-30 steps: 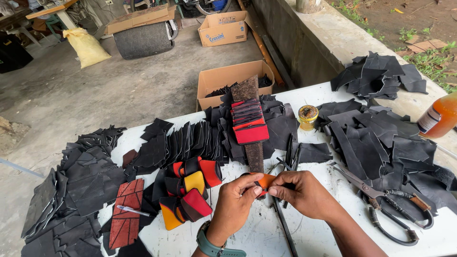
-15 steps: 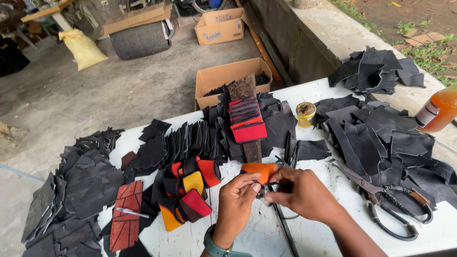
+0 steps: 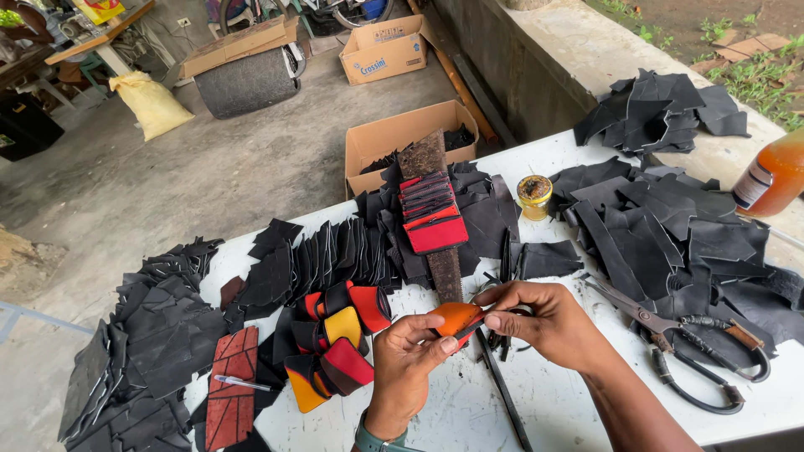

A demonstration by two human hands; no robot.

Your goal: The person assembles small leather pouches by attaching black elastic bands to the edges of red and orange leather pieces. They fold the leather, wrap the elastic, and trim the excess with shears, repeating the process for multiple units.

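Worktop: the white, scuffed worktop (image 3: 586,410) is carrying nearly everything, with cut pieces spread across it, apparently sorted by kind.
Black pieces: heaps of flat black leather-like offcuts (image 3: 662,226) are lying at the right and along the left edge, overlapping loosely like sorted stock.
Cardboard box: an open brown cardboard box (image 3: 402,138) is standing on the concrete floor just beyond the worktop's far edge, holding more dark scraps.
Stack on strip: a row of folded red-and-black pieces (image 3: 431,213) is lying along a long rough brown strip.
Shears: large dark metal shears (image 3: 678,343) are resting just right of the right forearm, within reach.
Finished pieces: small folded red, yellow and black pieces (image 3: 335,343) are sitting grouped just left of the hands.
Left hand: the left hand (image 3: 402,368) is pinching the small orange folded leather-like piece (image 3: 455,318) from below, its grip closed on it.
Right hand: the right hand (image 3: 544,322) is pressing thumb and fingertips onto the same piece's right edge, steadying it above the worktop's near edge.
Tin: a small round tin with a yellowish top (image 3: 534,194) is standing among the black pieces.
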